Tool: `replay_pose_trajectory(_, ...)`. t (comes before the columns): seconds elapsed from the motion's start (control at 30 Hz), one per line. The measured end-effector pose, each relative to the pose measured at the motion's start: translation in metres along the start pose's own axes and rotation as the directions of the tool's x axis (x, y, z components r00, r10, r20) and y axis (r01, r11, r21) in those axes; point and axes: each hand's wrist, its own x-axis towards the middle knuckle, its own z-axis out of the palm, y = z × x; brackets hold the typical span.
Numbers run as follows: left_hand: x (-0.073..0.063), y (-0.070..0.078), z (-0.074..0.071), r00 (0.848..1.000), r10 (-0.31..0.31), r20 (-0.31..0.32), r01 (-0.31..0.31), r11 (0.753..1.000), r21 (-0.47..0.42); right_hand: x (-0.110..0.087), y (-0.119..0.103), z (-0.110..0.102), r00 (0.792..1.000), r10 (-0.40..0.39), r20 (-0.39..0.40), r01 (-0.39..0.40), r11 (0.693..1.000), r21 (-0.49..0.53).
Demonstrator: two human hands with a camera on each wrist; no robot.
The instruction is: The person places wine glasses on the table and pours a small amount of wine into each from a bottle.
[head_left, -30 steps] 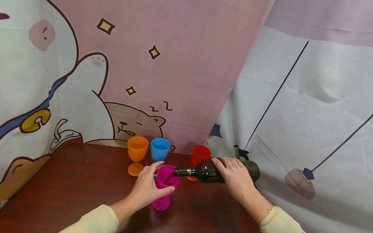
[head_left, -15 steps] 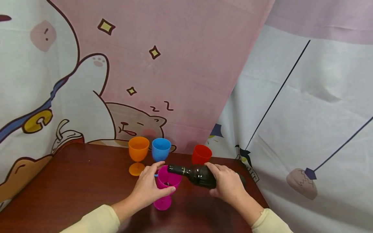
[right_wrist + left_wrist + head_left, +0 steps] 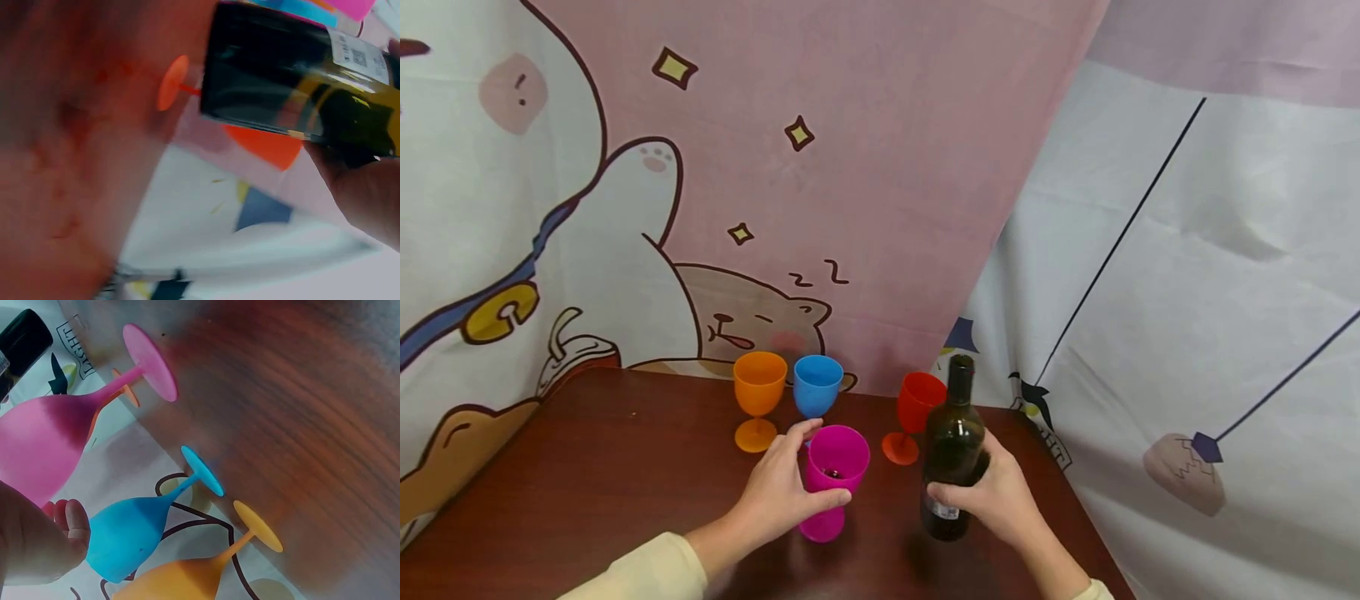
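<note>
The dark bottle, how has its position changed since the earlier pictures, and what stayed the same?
The dark bottle has swung from nearly level, its neck over the magenta goblet, to about upright, right of that goblet. The right hand still grips it; nothing was let go. The left hand still holds the magenta goblet, and the orange goblet, blue goblet and red goblet have not moved.

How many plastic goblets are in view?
4: magenta plastic goblet in the left hand; orange goblet at back left; blue goblet right of it; red goblet partly behind the dark glass bottle. No sign of more hidden.
</note>
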Motion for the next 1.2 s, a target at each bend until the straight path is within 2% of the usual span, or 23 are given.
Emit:
replay_pose_trajectory(0.1, -0.002, -0.001, 0.002, 1.000, -0.005, -0.004, 0.005, 1.000, 0.016, -0.005, 0.021, -0.010, 0.989, 0.094, -0.114, -0.088, 0.994, 0.058)
replay_pose_trajectory(0.17, -0.002, -0.002, 0.003, 1.000, -0.005, -0.007, 0.005, 1.000, 0.018, -0.008, 0.036, -0.016, 0.969, 0.149, -0.195, -0.135, 0.987, 0.083)
replay_pose_trajectory(0.27, 0.000, -0.003, 0.005, 1.000, 0.011, -0.026, -0.010, 1.000, 0.017, -0.007, 0.059, -0.022, 0.936, 0.188, -0.296, -0.157, 0.980, 0.125)
replay_pose_trajectory(0.43, 0.002, -0.003, 0.011, 0.998, 0.020, -0.067, -0.020, 1.000, 0.008, -0.007, 0.090, -0.028, 0.900, 0.207, -0.383, -0.177, 0.978, 0.112)
replay_pose_trajectory(0.57, 0.007, -0.003, 0.022, 0.997, 0.024, -0.077, -0.024, 1.000, 0.000, -0.011, 0.105, -0.031, 0.882, 0.222, -0.416, -0.200, 0.975, 0.097)
replay_pose_trajectory(0.67, 0.016, -0.002, 0.032, 0.996, 0.015, -0.085, -0.015, 1.000, -0.003, -0.013, 0.111, -0.032, 0.881, 0.223, -0.418, -0.192, 0.975, 0.114)
replay_pose_trajectory(0.97, 0.051, 0.006, 0.063, 0.988, -0.080, -0.132, 0.070, 0.995, -0.073, -0.019, 0.117, -0.028, 0.881, 0.231, -0.413, -0.202, 0.973, 0.111)
replay_pose_trajectory(1.2, 0.067, 0.011, 0.089, 0.956, -0.178, -0.232, 0.156, 0.981, -0.112, -0.022, 0.118, -0.027, 0.890, 0.230, -0.394, -0.213, 0.973, 0.089)
